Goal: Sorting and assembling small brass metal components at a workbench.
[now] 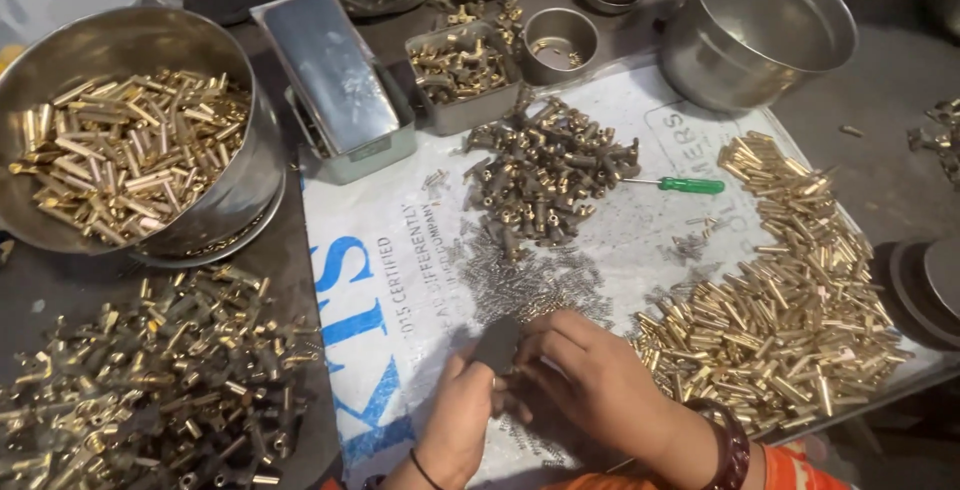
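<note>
White printed sheet covers the dark work table and carries heaps of small metal parts: brass tubes at the right, dark fittings in the middle with a green screwdriver beside them, and tiny springs just above the hands. Both hands are close together at the bottom edge; the left hand and the right hand pinch one small dark flat piece between their fingertips. A steel bowl full of brass tubes stands far left.

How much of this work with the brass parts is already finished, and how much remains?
Looks done: a heap of assembled brass fittings. In hand: both hands, left hand and right hand, meet on a small dark part. Left: large brass tube pile and dark fittings.
</note>
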